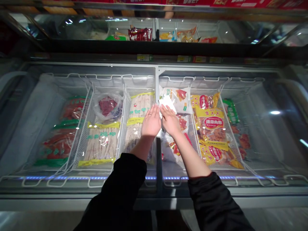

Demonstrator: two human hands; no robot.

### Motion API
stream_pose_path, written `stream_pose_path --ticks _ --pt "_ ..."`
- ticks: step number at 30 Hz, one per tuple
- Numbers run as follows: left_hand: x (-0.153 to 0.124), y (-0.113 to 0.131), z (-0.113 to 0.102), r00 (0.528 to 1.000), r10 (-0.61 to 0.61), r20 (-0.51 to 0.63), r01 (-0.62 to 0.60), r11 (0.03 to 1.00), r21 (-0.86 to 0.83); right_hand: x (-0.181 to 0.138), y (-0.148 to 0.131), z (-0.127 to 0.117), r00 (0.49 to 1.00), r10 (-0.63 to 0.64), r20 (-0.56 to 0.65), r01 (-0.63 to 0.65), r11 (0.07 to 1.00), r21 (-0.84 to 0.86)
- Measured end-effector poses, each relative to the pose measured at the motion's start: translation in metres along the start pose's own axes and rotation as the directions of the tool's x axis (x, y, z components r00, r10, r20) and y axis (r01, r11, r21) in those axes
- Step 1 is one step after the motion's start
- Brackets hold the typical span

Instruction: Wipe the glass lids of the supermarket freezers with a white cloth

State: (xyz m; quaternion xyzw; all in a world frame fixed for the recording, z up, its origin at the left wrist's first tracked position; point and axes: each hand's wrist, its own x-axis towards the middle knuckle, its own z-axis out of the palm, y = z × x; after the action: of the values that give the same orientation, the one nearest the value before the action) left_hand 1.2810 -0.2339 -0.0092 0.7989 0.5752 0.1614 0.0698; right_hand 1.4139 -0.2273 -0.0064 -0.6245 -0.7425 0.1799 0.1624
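Note:
My right hand [170,122] presses a white tissue [167,102] against the freezer's glass lid, near the centre divider [157,86]. Its fingers lie stretched over the tissue, which shows beyond the fingertips. Just left of the divider, my left hand [151,122] rests flat with straight fingers held close together, a ring on one of them. Nothing shows in that hand. Beneath the glass, a yellow-edged bag of pale strips [141,104] lies below my left hand, and a white food bag [180,98] lies by the tissue.
White wire baskets [121,134] divide the chest freezer. Several frozen packs lie inside, among them yellow meat bags [213,126] and green-edged red packs [59,142]. Curved handles [12,75] sit at the lid's sides. A shelf edge [154,11] with red boxes crosses the top.

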Motion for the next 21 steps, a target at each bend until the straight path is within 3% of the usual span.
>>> stream_pose_path --ticks 6,10,15,18,21 --pt "0.001 -0.002 0.002 1.000 0.003 0.022 -0.003 1.000 -0.015 -0.038 0.023 -0.016 0.980 -0.162 0.117 0.164 0.986 -0.003" --pt "0.002 -0.004 0.007 1.000 0.004 0.024 -0.004 1.000 -0.019 -0.017 0.043 -0.028 0.976 -0.184 0.120 0.189 0.981 -0.036" --pt "0.002 -0.004 0.012 1.000 0.003 0.001 -0.003 1.000 -0.012 0.028 0.022 -0.009 0.999 -0.034 -0.017 0.033 0.999 -0.039" --pt "0.002 -0.005 0.012 1.000 0.001 -0.011 -0.001 1.000 -0.013 0.025 0.011 -0.002 0.997 -0.071 0.010 0.071 0.997 -0.006" --pt "0.001 -0.005 0.011 1.000 -0.002 -0.021 0.002 1.000 -0.011 0.004 0.021 -0.012 0.983 -0.164 0.085 0.165 0.986 -0.004"
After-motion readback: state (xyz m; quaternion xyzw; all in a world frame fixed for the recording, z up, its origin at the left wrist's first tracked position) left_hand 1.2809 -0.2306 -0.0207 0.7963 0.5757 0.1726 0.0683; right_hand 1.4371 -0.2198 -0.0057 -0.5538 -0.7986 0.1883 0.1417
